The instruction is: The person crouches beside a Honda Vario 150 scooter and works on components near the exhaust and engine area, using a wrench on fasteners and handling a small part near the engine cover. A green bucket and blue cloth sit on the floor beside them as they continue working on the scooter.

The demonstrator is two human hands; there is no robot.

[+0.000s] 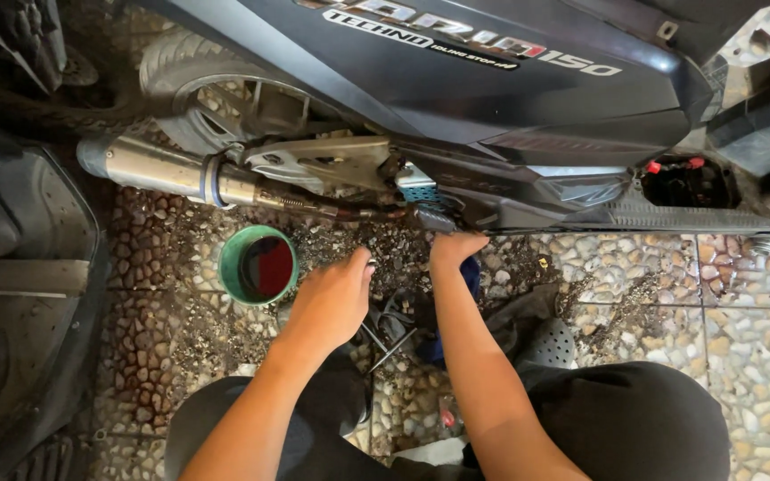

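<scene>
Crouched beside dark scooter [492,80] on pebbled floor [741,294]. Left hand [336,298] loose, resting low, empty. Right hand [456,248] reaching under engine; grip hidden, cannot tell. Green pot [258,265] left, already holding dark oil. Exhaust [171,171] far left.

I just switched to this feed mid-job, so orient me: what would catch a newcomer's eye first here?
The dark scooter fills the top of the view, its steel exhaust running along the left. Below the exhaust, a green cup of dark liquid stands on the pebble floor. Both hands reach under the scooter: the left hand beside the cup, the right hand up at the underside.
</scene>
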